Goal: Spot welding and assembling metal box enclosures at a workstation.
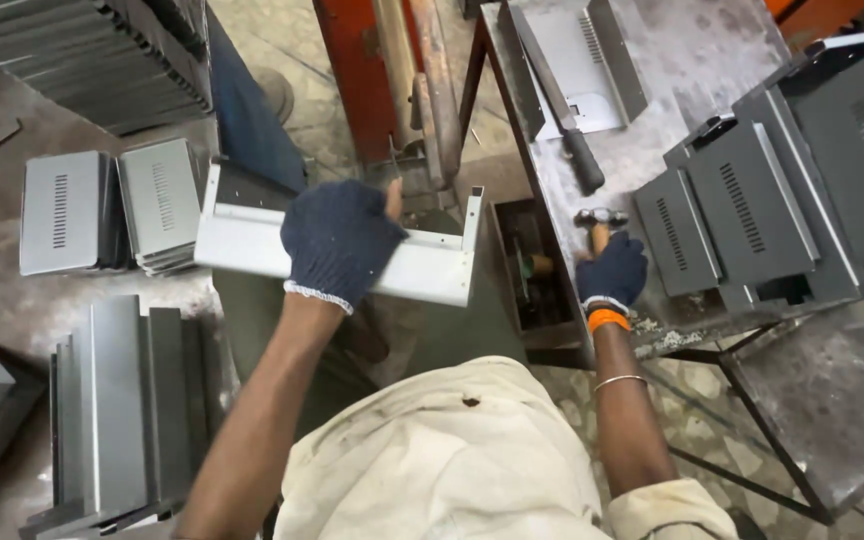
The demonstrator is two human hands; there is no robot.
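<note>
My left hand (340, 238), in a dark blue knit glove, grips a light grey bent sheet-metal cover (432, 270) by its upper edge and holds it level in front of me. In a matching glove, my right hand (612, 270) closes around the wooden handle of a small hammer (600, 218), whose steel head rests on the metal workbench (652, 130). An orange band and a thin bangle sit on my right wrist.
Dark grey vented covers (752, 210) are stacked at the bench's right. A long file with a black handle (562, 110) and another light cover (582, 60) lie farther back. Stacks of grey covers (102, 210) stand on the floor at left. A red machine post (372, 70) rises ahead.
</note>
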